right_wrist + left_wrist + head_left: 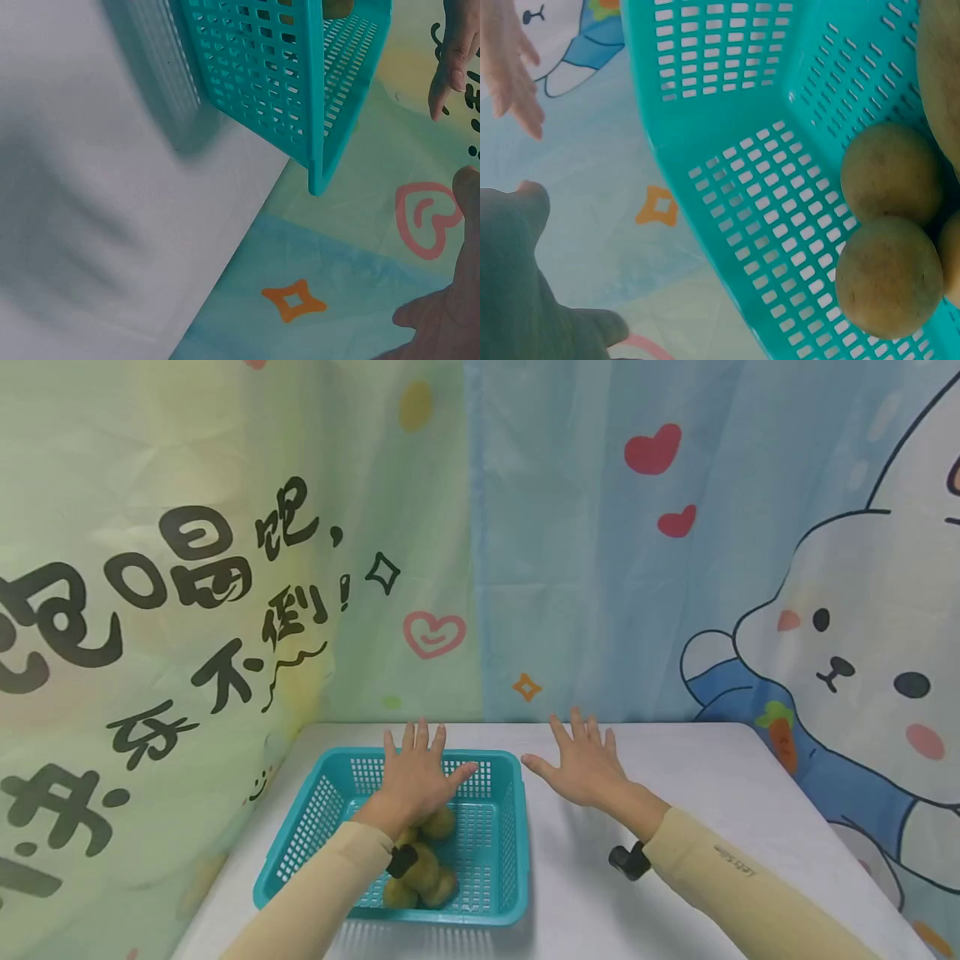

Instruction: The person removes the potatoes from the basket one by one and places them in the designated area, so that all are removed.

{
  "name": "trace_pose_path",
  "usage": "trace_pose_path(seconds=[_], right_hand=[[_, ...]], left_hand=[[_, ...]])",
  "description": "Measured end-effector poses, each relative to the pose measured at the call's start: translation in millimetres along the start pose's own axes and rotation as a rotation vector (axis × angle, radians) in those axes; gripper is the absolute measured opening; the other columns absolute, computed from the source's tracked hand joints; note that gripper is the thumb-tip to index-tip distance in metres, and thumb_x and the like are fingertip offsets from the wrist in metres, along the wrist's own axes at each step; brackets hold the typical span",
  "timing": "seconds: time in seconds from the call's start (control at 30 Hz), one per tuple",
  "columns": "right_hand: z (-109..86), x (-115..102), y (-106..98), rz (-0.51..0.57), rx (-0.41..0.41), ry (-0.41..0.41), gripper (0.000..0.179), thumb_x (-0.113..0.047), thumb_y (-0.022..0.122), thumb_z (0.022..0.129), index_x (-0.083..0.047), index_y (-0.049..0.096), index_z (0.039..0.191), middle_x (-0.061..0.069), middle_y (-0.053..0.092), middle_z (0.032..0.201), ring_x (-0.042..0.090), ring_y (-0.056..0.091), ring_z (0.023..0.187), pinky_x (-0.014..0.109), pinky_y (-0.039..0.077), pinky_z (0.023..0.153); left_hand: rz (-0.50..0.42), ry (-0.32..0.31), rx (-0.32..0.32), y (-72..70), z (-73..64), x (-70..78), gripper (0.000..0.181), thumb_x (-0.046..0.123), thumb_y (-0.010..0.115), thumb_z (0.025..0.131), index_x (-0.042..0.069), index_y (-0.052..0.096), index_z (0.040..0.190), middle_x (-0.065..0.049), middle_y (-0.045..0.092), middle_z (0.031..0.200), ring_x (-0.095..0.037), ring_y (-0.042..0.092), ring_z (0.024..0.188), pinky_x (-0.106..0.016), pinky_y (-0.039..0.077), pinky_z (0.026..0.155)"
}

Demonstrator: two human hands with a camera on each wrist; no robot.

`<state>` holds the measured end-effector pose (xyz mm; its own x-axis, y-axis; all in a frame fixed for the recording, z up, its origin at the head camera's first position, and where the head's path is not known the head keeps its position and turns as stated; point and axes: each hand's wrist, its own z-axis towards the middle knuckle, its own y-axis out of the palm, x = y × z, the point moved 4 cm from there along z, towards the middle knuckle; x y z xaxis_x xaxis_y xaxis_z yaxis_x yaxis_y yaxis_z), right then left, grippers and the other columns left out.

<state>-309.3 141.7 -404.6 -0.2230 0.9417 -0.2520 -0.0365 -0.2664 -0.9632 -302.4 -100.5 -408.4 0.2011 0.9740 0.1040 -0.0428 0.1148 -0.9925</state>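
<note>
A turquoise plastic basket (489, 860) with slotted walls stands on the table, left of centre. Several round, yellowish-brown things that look like potatoes (423, 870) lie inside it, partly covered by the left forearm in the head view; two show whole as rounded potatoes (889, 277) in the left wrist view. My left hand (417, 774) is held over the basket, fingers spread and straight, gripping nothing. To the right of the basket my right hand (587, 768) hovers with its fingers spread too, holding nothing. In the right wrist view the basket's outer wall (255, 90) shows beside the hand.
The white table (675, 893) runs back to a printed curtain (555, 568) with hearts, lettering and a cartoon rabbit. A small black device (628, 862) sits at the right wrist, and another black device (402, 861) at the left.
</note>
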Motion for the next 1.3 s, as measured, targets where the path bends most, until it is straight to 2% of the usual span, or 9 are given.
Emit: trace_pose_path(seconds=[0.23,0.5,0.67,0.83,1.0,1.13,1.3], right_hand=[[-10.2,-3.6,16.9,-0.057,-0.099,0.011,0.095,-0.075,0.039,0.089,-0.006,0.031,0.153,0.029,0.024,0.155,0.052,0.021,0.14,0.07,0.011,0.108],[-13.6,-6.8,10.5,-0.026,-0.035,0.014,0.093,-0.071,0.044,0.09,-0.006,0.026,0.154,0.029,0.015,0.158,0.052,0.015,0.142,0.069,0.007,0.11],[-14.9,-13.2,7.7,-0.012,-0.019,0.01,0.092,-0.069,0.045,0.09,-0.006,0.026,0.154,0.028,0.014,0.159,0.051,0.013,0.143,0.068,0.006,0.11],[-20.8,-18.1,17.6,0.016,-0.033,-0.006,0.091,-0.067,0.046,0.091,-0.004,0.026,0.154,0.029,0.014,0.158,0.051,0.015,0.142,0.067,0.008,0.11],[-27.4,-23.7,34.5,0.079,-0.009,-0.046,0.083,-0.058,0.053,0.092,-0.002,0.035,0.15,0.026,0.027,0.155,0.046,0.026,0.141,0.065,0.016,0.11],[-33.4,-32.7,46.0,0.151,0.032,-0.094,0.072,-0.049,0.059,0.093,-0.003,0.043,0.146,0.022,0.037,0.151,0.04,0.036,0.138,0.059,0.029,0.109],[-42.8,-45.3,58.5,0.23,0.067,-0.171,0.058,-0.036,0.066,0.092,-0.006,0.052,0.139,0.018,0.045,0.147,0.036,0.043,0.134,0.054,0.037,0.105]], left_hand=[[0.079,0.001,-0.029,6.7,-3.2,-0.3,0.088,0.073,0.029,0.093,0.011,0.026,0.155,-0.02,0.022,0.159,-0.039,0.017,0.147,-0.063,0.005,0.113],[0.068,0.017,-0.014,-1.6,-8.1,-5.1,0.086,0.071,0.028,0.095,0.013,0.017,0.157,-0.019,0.014,0.162,-0.037,0.012,0.148,-0.061,0.005,0.114],[0.061,0.012,-0.036,-6.4,-15.8,-12.1,0.084,0.07,0.029,0.095,0.012,0.022,0.156,-0.02,0.017,0.161,-0.038,0.013,0.148,-0.062,0.006,0.114],[0.041,-0.033,-0.085,0.0,-32.3,-25.3,0.082,0.066,0.032,0.096,0.01,0.026,0.155,-0.021,0.02,0.159,-0.04,0.017,0.146,-0.063,0.007,0.113],[0.002,-0.06,-0.114,6.7,-51.5,-38.6,0.078,0.062,0.035,0.098,0.008,0.028,0.154,-0.023,0.023,0.158,-0.042,0.02,0.144,-0.065,0.008,0.112],[-0.07,-0.089,-0.094,9.8,-67.4,-52.0,0.077,0.06,0.039,0.098,0.005,0.03,0.153,-0.025,0.023,0.157,-0.045,0.02,0.144,-0.067,0.007,0.111],[-0.123,-0.149,-0.063,13.7,-90.4,-78.4,0.075,0.053,0.045,0.099,0.002,0.03,0.152,-0.029,0.023,0.155,-0.049,0.019,0.142,-0.07,0.007,0.109]])
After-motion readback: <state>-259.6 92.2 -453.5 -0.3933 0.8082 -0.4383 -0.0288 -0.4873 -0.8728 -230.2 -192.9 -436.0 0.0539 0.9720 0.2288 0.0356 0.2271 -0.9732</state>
